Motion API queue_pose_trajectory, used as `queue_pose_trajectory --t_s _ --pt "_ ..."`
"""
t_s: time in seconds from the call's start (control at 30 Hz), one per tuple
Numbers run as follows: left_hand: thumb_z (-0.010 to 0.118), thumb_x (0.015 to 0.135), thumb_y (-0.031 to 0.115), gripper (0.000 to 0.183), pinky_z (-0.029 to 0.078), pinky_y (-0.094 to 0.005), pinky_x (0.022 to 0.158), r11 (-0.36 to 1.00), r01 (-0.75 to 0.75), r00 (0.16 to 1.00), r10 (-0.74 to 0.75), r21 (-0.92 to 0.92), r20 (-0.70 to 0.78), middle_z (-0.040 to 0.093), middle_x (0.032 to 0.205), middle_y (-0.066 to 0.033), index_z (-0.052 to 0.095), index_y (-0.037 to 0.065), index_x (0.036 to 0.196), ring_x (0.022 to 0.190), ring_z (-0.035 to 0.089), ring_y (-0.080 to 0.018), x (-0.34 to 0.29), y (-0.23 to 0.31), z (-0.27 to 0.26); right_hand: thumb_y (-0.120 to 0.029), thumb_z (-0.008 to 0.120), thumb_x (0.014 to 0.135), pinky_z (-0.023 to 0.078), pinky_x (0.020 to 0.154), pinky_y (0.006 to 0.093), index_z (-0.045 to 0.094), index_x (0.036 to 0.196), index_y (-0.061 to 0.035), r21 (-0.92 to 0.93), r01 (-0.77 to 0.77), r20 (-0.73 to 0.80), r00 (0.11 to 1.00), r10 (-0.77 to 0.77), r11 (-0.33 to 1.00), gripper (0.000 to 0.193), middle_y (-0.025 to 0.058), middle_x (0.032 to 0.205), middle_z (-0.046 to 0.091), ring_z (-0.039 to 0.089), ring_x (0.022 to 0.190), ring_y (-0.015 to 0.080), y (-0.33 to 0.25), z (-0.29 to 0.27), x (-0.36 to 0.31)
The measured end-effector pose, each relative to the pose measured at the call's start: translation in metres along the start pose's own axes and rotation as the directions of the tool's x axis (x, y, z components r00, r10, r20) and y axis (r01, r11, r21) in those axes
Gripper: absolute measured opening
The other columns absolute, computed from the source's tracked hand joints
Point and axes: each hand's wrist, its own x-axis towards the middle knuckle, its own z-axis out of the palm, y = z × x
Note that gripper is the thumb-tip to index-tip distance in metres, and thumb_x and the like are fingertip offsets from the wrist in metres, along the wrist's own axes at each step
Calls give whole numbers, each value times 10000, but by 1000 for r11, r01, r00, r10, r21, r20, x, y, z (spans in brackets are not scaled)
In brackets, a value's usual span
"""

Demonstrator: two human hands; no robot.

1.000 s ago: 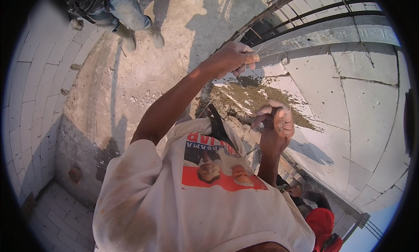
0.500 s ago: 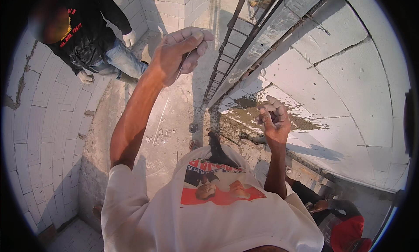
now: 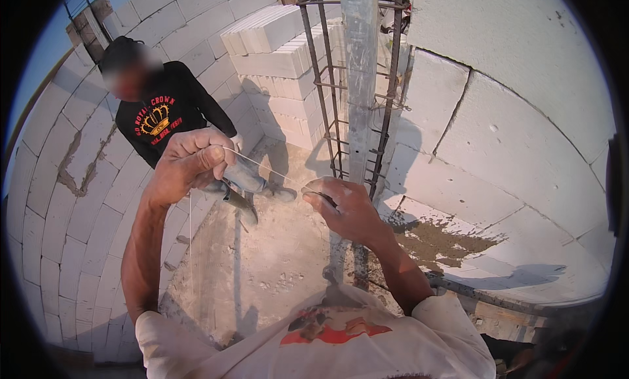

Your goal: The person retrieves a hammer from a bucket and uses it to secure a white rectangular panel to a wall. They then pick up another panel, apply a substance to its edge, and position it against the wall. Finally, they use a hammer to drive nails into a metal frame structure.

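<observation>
A thin white string [image 3: 262, 165] runs taut between my two raised hands. My left hand [image 3: 191, 162] is closed with its fingertips pinching the string, and a loose length hangs below it. To the right and slightly lower, my right hand [image 3: 347, 210] is closed round the string's other end, thumb against fingers. Just beyond that hand stands an upright metal profile [image 3: 360, 84], flanked by a cage of steel rebar [image 3: 320, 58]. Both hands are dusty with grey powder.
A co-worker [image 3: 173, 110] in a black top stands at the left, near a white block wall [image 3: 78, 228]. Stacked white blocks [image 3: 282, 71] rise behind. On the right, wet mortar [image 3: 445, 244] smears another block wall [image 3: 485, 156]. Rubble [image 3: 282, 284] litters the concrete floor.
My view has tilted up. My right hand has come up and inward from the right and now grips the string. My left hand has shifted left and lower in the picture.
</observation>
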Motion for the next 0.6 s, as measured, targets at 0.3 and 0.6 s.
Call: queue_pose_trajectory --t_s 0.3,0.6 --pt "716 988 344 350 545 -303 777 924 311 911 -222 223 -348 694 906 -51 668 28 1131 834 661 -130 -106 -34 -47 -96 721 946 560 694 371 728 1079 -5 341 174 65 976 -208 924 161 165 977 745 727 791 283 -61 -51 36" --pt "826 856 508 860 566 -351 860 896 -62 998 58 -440 -22 672 1145 -108 507 -15 1460 984 674 -191 -33 -23 111 -151 679 969 555 809 413 696 1088 7 490 197 211 918 -335 849 198 184 994 726 712 923 369 -65 -16 60"
